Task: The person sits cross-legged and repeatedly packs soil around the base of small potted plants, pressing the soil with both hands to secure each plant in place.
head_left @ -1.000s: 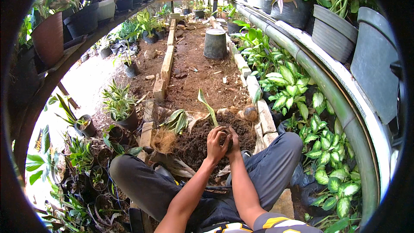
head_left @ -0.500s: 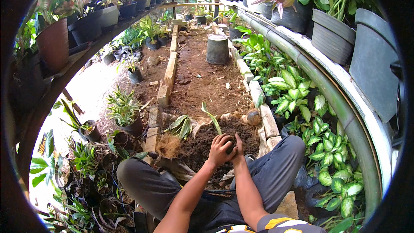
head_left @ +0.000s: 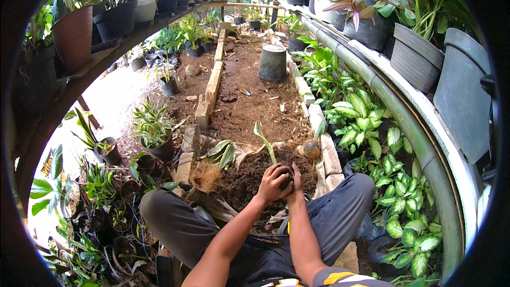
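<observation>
My left hand (head_left: 272, 185) and my right hand (head_left: 296, 183) are closed together around a small plant in a dark, rounded soil clump or pot (head_left: 286, 182); which it is, I cannot tell. My left fingers curl over its near left side, and my right hand cups the right side. A single pale-edged green leaf (head_left: 265, 141) rises from it, leaning to the left. Under and beyond my hands lies a heap of dark loose soil (head_left: 241, 183). Its underside is hidden by my palms.
Left of the soil are a tuft of brown fibre (head_left: 205, 176) and cut striped leaves (head_left: 222, 153). A coconut-like round husk (head_left: 311, 150) sits at the right. An upturned black pot (head_left: 272, 62) stands on the brick-edged bed. Potted plants line both sides, beyond a bamboo rail (head_left: 393, 93).
Both hands still hold the small plant, turned slightly, with the leaf a little more upright. The whole view has shifted slightly.
</observation>
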`<state>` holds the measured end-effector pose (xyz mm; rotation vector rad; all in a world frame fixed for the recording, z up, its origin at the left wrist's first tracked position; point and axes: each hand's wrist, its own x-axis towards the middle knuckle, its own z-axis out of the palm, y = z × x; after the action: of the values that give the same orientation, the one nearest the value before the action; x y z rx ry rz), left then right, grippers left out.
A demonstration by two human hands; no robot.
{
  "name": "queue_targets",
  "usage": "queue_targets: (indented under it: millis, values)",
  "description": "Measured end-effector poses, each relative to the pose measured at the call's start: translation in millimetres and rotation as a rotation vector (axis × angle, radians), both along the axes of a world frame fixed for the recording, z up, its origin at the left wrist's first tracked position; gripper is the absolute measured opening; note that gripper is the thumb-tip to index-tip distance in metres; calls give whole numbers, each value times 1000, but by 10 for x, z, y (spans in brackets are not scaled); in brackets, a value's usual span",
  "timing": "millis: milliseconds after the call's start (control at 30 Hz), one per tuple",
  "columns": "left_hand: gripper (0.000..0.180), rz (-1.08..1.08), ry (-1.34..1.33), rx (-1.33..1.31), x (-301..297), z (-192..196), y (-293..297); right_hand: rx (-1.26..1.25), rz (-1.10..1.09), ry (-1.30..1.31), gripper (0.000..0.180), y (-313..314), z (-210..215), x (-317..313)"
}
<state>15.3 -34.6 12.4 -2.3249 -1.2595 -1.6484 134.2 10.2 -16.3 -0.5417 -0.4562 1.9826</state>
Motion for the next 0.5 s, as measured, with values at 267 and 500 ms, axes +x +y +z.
queue_targets:
  millis: [267, 500]
  values:
    - [25, 31, -31, -78, -28, -118, -3, -132, -39, -118, 37, 38, -217, -44]
    - [17, 103, -42, -103, 7, -204, -17, -118, -24, -8, 33, 44, -349, -62]
